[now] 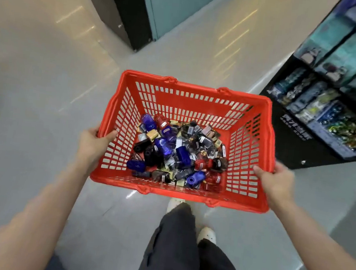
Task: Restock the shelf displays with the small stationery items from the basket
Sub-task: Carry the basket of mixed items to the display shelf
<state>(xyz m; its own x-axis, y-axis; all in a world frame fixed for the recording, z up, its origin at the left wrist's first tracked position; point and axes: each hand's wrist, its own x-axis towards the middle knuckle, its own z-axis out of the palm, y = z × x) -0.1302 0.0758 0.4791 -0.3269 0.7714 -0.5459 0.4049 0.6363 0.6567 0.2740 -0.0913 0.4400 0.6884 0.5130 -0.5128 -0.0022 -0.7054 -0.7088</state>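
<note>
Basket (189, 100): red slotted plastic, rectangular, carried above the glossy floor (43, 97).
Items (177, 152): small blue, red and black wrapped pieces, heaped on the basket bottom.
Left hand (92, 145): grip clasping left rim.
Right hand (276, 181): grip clasping right rim.
Shelf (336, 104): black, boxed goods, right.

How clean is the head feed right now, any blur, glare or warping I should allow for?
Head view: the basket and the small items in it are fairly sharp; the shelf display at right is motion-smeared, its labels unreadable; ceiling lights streak as glare on the glossy floor; wide-angle warping bends the forearms and frame edges; left hand and right hand are evenly lit.
</note>
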